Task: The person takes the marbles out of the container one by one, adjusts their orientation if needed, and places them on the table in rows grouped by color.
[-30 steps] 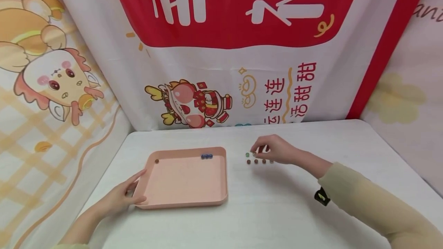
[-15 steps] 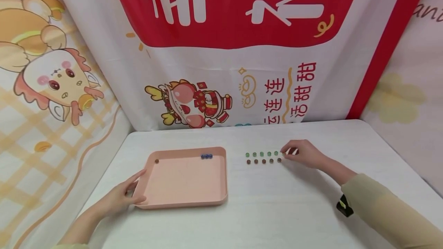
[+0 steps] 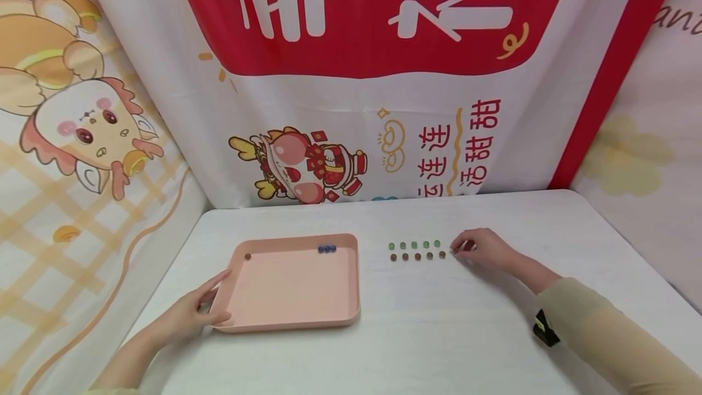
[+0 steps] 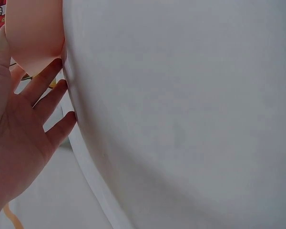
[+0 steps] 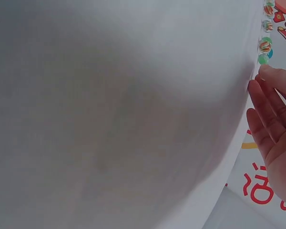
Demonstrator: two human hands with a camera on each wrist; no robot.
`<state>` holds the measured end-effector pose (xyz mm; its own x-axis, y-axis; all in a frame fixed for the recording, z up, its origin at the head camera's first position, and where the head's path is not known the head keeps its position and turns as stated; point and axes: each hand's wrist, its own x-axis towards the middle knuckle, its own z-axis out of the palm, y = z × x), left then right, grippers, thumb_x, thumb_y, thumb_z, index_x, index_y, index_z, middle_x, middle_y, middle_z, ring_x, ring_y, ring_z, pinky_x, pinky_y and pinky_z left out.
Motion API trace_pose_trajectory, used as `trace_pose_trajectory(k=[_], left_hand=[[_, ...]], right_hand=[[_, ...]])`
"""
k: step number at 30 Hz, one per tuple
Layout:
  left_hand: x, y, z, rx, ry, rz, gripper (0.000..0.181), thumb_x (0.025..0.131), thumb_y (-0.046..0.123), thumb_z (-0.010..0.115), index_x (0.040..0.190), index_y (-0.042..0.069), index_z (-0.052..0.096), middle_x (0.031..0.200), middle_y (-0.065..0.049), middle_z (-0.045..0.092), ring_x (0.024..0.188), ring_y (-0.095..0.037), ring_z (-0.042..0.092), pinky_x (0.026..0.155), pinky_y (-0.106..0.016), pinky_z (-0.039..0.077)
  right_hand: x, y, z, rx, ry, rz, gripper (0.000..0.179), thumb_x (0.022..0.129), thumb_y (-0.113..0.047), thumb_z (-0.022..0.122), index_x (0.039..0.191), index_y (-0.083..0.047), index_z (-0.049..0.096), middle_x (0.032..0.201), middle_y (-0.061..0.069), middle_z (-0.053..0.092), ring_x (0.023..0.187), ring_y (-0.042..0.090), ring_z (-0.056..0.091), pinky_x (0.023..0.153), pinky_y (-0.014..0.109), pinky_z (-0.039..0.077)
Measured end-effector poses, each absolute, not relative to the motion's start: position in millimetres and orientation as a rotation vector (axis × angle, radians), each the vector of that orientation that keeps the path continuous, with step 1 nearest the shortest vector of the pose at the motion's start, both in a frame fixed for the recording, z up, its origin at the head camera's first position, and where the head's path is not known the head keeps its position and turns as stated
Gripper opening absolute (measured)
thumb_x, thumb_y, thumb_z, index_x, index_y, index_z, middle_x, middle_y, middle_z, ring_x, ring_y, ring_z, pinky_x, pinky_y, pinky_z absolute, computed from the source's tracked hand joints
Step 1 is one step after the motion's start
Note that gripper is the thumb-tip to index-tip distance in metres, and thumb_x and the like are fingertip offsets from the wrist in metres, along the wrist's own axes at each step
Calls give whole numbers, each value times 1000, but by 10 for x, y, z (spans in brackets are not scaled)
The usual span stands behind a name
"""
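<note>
In the head view, my left hand (image 3: 183,319) holds the left side of a shallow pink tray (image 3: 287,325), its thumb over the wall near the front corner. Seen from the left wrist, the other fingers (image 4: 52,100) are fairly straight beside the tray. My right hand (image 3: 488,250) is right of two short rows of marbles, green ones (image 3: 414,245) behind and brown ones (image 3: 418,256) in front. At its fingertips is a green marble (image 5: 263,58), apparently pinched and partly hidden.
Inside the tray lie three blue marbles (image 3: 327,249) at the back right and one brown marble (image 3: 248,256) at the back left. The white table (image 3: 439,334) is bounded by printed cloth walls (image 3: 351,139).
My right hand has moved rightward along the marble rows, then slightly toward the front with the green marble at its fingertips. The left hand and tray have stayed put.
</note>
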<state>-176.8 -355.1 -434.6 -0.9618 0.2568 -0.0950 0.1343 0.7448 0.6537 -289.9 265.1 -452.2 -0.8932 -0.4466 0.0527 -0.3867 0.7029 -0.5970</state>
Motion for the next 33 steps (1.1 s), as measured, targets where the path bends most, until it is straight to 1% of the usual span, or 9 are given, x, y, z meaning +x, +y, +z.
trace_pose_trajectory(k=[5, 12, 16, 19, 23, 24, 29, 31, 33], left_hand=[[-1765, -3555, -4345, 322, 2762, 1022, 94, 81, 31, 79, 154, 10, 25, 138, -32, 46, 126, -42, 47, 100, -60, 30], [-1753, -3550, -4328, 334, 2766, 1042, 93, 81, 30, 79, 154, 9, 25, 138, -31, 46, 125, -42, 48, 99, -60, 32], [-1753, -3554, -4323, 343, 2772, 1035, 92, 81, 30, 79, 154, 9, 26, 138, -30, 48, 125, -41, 49, 99, -52, 37], [-1758, -3557, -4332, 350, 2775, 1031, 92, 81, 31, 79, 154, 8, 26, 136, -30, 49, 124, -41, 49, 99, -52, 37], [-1762, -3552, -4338, 354, 2769, 1044, 93, 81, 30, 79, 153, 7, 26, 135, -32, 49, 124, -43, 49, 99, -60, 32], [-1763, -3552, -4337, 353, 2768, 1046, 93, 81, 30, 79, 153, 7, 26, 135, -32, 49, 124, -44, 49, 99, -61, 31], [-1774, -3549, -4336, 352, 2773, 1034, 93, 81, 31, 79, 154, 8, 26, 136, -30, 49, 124, -42, 50, 99, -59, 33], [-1776, -3552, -4338, 352, 2770, 1037, 93, 81, 30, 80, 154, 8, 26, 137, -30, 48, 124, -41, 49, 99, -58, 33], [-1773, -3556, -4341, 347, 2765, 1047, 93, 81, 30, 80, 154, 8, 26, 137, -31, 48, 124, -42, 49, 99, -59, 32]], right_hand=[[-2894, 2624, -4528, -675, 2833, -908, 16, 84, -2, 73, 98, -9, 73, 88, -4, 67, 76, 12, 57, 66, 30, 48], [-2885, 2592, -4505, -711, 2875, -831, 15, 83, -4, 75, 95, -11, 73, 84, -6, 65, 75, 12, 57, 68, 33, 48], [-2887, 2574, -4484, -716, 2876, -789, 15, 82, -5, 75, 95, -12, 73, 84, -6, 65, 75, 12, 57, 69, 34, 47], [-2896, 2577, -4475, -677, 2856, -779, 17, 82, -5, 75, 97, -13, 73, 85, -7, 66, 77, 12, 58, 71, 34, 48], [-2889, 2595, -4444, -643, 2818, -804, 22, 81, -6, 75, 102, -10, 71, 91, -5, 68, 81, 13, 61, 73, 35, 50], [-2886, 2598, -4431, -642, 2816, -810, 23, 82, -6, 75, 104, -9, 71, 93, -4, 68, 82, 13, 62, 74, 35, 50], [-2888, 2563, -4286, -732, 2826, -852, 30, 85, -8, 74, 113, -3, 68, 105, 5, 69, 86, 15, 63, 73, 33, 50], [-2898, 2480, -4182, -770, 2831, -878, 29, 86, -8, 74, 114, -3, 68, 107, 7, 68, 87, 15, 63, 73, 32, 51], [-2908, 2354, -4054, -809, 2829, -896, 29, 86, -9, 74, 114, -6, 68, 107, 5, 68, 88, 14, 62, 72, 32, 51]])
